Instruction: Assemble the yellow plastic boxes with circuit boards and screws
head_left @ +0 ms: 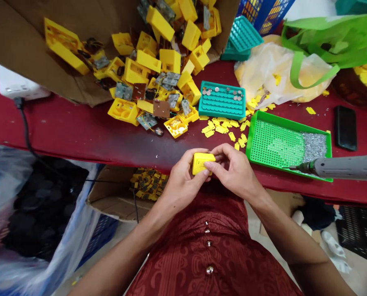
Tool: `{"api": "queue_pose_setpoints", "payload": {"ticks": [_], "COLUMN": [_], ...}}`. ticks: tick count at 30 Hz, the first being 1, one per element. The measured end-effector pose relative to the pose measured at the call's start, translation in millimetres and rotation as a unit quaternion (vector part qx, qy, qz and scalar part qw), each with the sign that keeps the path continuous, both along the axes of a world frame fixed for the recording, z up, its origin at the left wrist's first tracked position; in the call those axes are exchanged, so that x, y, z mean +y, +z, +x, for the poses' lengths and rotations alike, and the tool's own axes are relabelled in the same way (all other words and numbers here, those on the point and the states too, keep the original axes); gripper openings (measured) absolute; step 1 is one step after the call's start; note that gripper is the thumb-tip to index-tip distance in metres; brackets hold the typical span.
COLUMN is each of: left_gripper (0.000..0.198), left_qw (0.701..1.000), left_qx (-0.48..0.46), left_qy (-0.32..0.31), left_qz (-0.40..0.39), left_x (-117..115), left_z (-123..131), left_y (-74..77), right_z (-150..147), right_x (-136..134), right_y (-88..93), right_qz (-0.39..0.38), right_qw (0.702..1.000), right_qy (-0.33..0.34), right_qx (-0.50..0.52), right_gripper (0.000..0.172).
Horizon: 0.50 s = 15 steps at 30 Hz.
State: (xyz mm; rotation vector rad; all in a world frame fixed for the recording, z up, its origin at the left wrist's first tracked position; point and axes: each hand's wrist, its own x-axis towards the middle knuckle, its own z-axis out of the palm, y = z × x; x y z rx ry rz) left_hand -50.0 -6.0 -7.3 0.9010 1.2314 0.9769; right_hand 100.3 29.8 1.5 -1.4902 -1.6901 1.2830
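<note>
A yellow plastic casing (203,163) is held between both hands, just off the front edge of the table (78,137) and above the lap of a red patterned garment with metal buttons (208,246). It is gripped by the left hand (181,183), whose fingers are curled around its left end, while its right end and upper face are pinched by the curled fingers and thumb of the right hand (235,170); neither hand is open.

Beyond the hands, a heap of yellow casings (158,61) mixed with small circuit boards has been spilled from a cardboard box (26,53) onto the red table top. Just right of the heap, metal discs are laid on a teal perforated tray (222,100), and small yellow tabs (223,129) are scattered below it. To the right of the hands lies a green perforated tray (275,144) with a grey electric screwdriver (346,167) held across its near corner — its tip is directed left. A black phone (346,127) is placed further right.
</note>
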Motion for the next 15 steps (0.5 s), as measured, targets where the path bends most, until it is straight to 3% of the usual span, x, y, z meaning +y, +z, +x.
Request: {"api": "queue_pose_setpoints", "payload": {"ticks": [4,7,10,12,15], "left_gripper": [0.04,0.043,0.049,0.053,0.054], "left_qw": [1.0,1.0,0.999,0.998,0.998], "left_qx": [0.003,-0.011,-0.034,-0.037,-0.034], "left_qy": [-0.013,-0.018,-0.011,-0.004,-0.009], "left_qz": [0.002,-0.006,-0.034,-0.044,-0.047], "left_x": [1.1,2.8,7.9,13.0,18.7], "left_z": [8.3,15.2,19.1,21.0,26.5], "left_y": [4.8,9.3,11.2,10.0,7.8], "right_z": [4.0,15.4,39.7,62.6,100.8], "right_x": [-2.0,-18.3,-46.6,-60.9,-60.0], "right_y": [0.1,10.6,26.0,31.7,28.8], "right_qz": [0.001,0.031,0.139,0.287,0.449], "right_qw": [1.0,0.998,0.975,0.904,0.781], "right_qy": [-0.026,-0.055,-0.172,-0.314,-0.432], "right_qx": [0.017,0.003,0.005,0.041,0.04], "right_gripper": [0.017,0.021,0.019,0.021,0.028]}}
